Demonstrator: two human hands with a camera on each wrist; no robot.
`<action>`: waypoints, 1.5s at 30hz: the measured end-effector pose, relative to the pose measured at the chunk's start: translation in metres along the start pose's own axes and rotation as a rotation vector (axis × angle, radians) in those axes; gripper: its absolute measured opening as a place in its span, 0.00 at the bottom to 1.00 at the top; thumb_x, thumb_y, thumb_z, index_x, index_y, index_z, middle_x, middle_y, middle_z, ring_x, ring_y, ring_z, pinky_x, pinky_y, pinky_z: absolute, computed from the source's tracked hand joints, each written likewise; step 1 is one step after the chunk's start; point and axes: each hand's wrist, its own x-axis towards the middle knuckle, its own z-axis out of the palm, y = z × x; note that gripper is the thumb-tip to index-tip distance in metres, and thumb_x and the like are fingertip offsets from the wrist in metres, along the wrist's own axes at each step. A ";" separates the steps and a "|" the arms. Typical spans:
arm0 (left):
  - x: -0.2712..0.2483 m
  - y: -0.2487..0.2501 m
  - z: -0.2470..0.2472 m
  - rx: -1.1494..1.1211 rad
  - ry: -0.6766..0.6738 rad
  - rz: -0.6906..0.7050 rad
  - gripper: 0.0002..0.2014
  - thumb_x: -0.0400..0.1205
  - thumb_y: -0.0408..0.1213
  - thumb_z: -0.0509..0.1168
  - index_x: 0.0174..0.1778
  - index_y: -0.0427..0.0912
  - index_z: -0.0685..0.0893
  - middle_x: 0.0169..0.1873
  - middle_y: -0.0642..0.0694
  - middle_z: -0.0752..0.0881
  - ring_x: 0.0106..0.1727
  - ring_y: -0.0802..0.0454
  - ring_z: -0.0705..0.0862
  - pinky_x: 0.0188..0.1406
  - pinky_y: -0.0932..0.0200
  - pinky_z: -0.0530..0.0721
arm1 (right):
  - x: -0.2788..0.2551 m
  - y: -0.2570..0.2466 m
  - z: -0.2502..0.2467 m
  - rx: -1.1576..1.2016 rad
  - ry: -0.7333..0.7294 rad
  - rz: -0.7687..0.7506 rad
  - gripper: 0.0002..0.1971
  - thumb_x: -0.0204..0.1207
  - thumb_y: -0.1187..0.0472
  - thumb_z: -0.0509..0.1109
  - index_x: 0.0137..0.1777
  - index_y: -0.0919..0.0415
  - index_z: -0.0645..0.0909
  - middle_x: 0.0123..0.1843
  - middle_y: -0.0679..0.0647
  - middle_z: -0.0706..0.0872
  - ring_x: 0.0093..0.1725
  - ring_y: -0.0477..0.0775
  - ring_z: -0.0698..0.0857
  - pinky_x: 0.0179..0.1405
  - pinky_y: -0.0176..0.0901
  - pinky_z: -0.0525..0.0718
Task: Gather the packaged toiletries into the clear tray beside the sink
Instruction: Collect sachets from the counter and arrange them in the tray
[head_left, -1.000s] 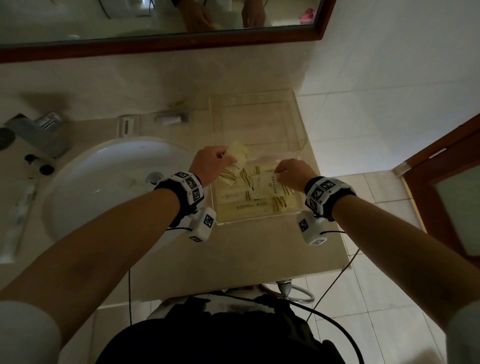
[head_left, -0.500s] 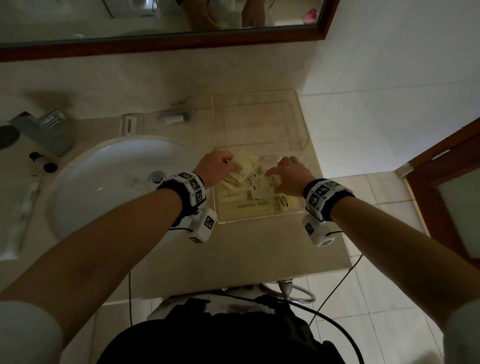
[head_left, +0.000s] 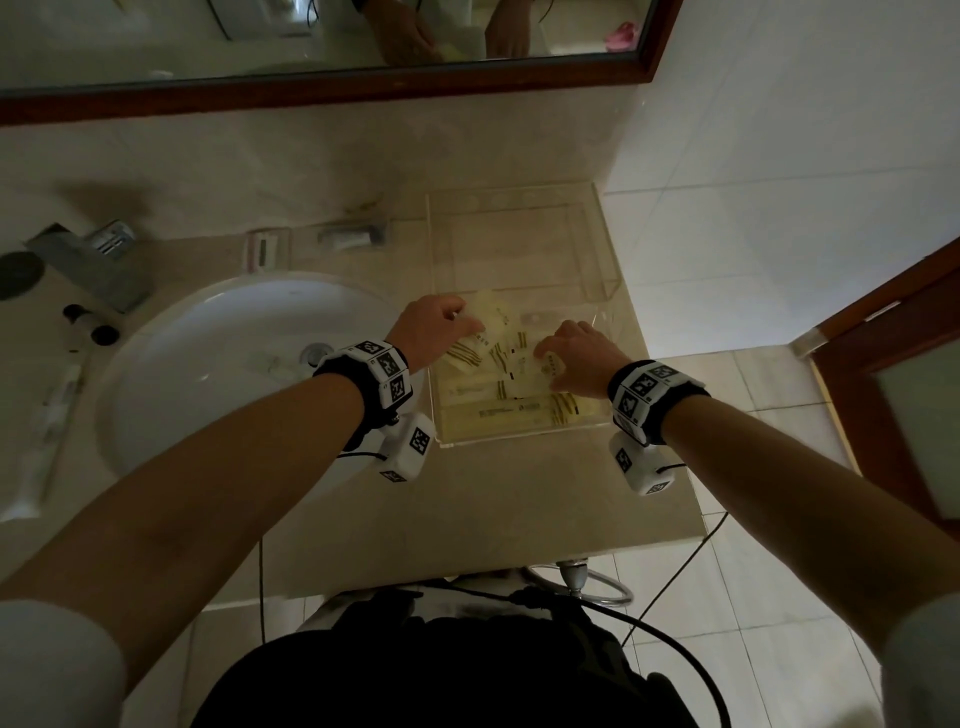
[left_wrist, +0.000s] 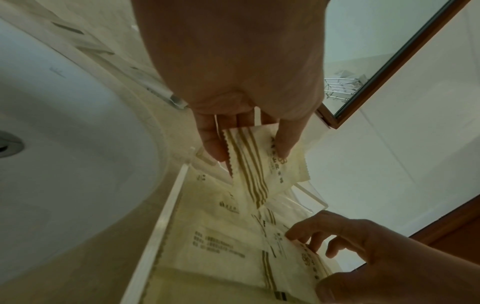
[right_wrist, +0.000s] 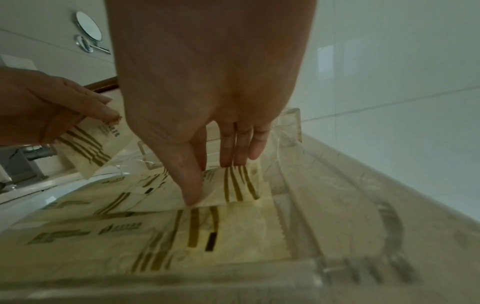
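A clear tray (head_left: 603, 244) stands on the counter to the right of the sink and holds several cream packets with gold stripes (head_left: 519, 410). My left hand (head_left: 467, 325) pinches one striped packet (left_wrist: 249, 176) between thumb and fingers, hanging tilted just above the tray's left side (left_wrist: 166, 216). My right hand (head_left: 550, 358) is low in the tray's right half. Its thumb and fingers pinch the edge of another packet (right_wrist: 233, 185) lying on the pile. The right wrist view also shows the left hand's packet (right_wrist: 88, 148).
The white basin (head_left: 208, 374) lies left of the tray, with a faucet (head_left: 98, 260) and small dark bottles (head_left: 85, 322) beyond it. A long wrapped item (head_left: 47, 431) lies on the far left counter. Small items (head_left: 348, 236) sit by the wall. A wooden door (head_left: 893, 364) is at the right.
The left hand has carried its packet a little lower and further over the tray. The right hand has shifted slightly left and lower onto the pile.
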 end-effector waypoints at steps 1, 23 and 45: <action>0.000 -0.001 0.000 -0.010 0.003 0.000 0.24 0.71 0.54 0.68 0.47 0.33 0.85 0.40 0.35 0.87 0.37 0.50 0.82 0.49 0.41 0.85 | 0.000 0.000 0.000 0.011 -0.012 0.009 0.26 0.72 0.57 0.75 0.71 0.48 0.75 0.70 0.57 0.73 0.70 0.59 0.71 0.69 0.52 0.72; -0.005 0.000 -0.008 0.138 -0.167 0.091 0.20 0.76 0.33 0.72 0.62 0.48 0.76 0.44 0.46 0.82 0.45 0.47 0.84 0.47 0.52 0.83 | 0.023 -0.031 -0.019 1.067 0.107 0.246 0.16 0.73 0.71 0.71 0.25 0.61 0.75 0.27 0.56 0.74 0.28 0.52 0.73 0.30 0.42 0.75; -0.006 -0.032 -0.016 0.666 -0.360 0.300 0.18 0.81 0.45 0.65 0.68 0.60 0.80 0.69 0.51 0.74 0.68 0.50 0.73 0.64 0.47 0.76 | 0.049 -0.049 0.004 1.049 0.077 0.366 0.12 0.71 0.65 0.76 0.29 0.61 0.78 0.33 0.60 0.82 0.38 0.59 0.83 0.52 0.63 0.87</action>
